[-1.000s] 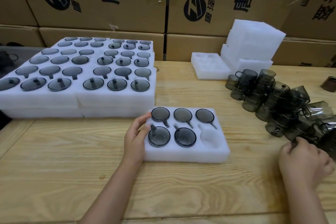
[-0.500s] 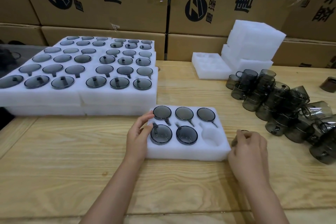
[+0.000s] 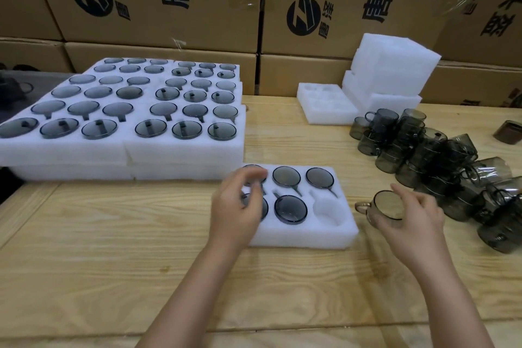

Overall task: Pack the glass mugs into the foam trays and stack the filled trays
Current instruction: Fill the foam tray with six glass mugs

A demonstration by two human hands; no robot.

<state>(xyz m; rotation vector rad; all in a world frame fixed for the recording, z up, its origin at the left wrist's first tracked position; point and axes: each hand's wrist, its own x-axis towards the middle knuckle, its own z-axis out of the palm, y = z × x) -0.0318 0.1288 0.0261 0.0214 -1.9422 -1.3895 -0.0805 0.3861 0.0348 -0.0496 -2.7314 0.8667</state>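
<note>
A white foam tray [image 3: 303,236] lies on the wooden table in front of me, with several smoky glass mugs set in its pockets and its front right pocket [image 3: 329,210] bare. My right hand [image 3: 406,219] grips a smoky glass mug [image 3: 385,206] just right of the tray, its handle pointing left toward the tray. My left hand [image 3: 236,206] hovers over the tray's left side with loosely curled fingers, holding nothing and hiding part of two mugs. A pile of loose mugs [image 3: 440,167] lies at the right.
Filled foam trays [image 3: 124,150] are stacked at the left rear. Unfilled foam trays [image 3: 389,70] stand at the back right, one lying flat [image 3: 324,106] beside them. Cardboard boxes [image 3: 254,0] wall the back. A brown mug [image 3: 508,131] sits at the far right edge.
My right hand picked a mug from the pile and brought it left beside the tray. My left hand lifted off the tray's left edge and now hovers above it.
</note>
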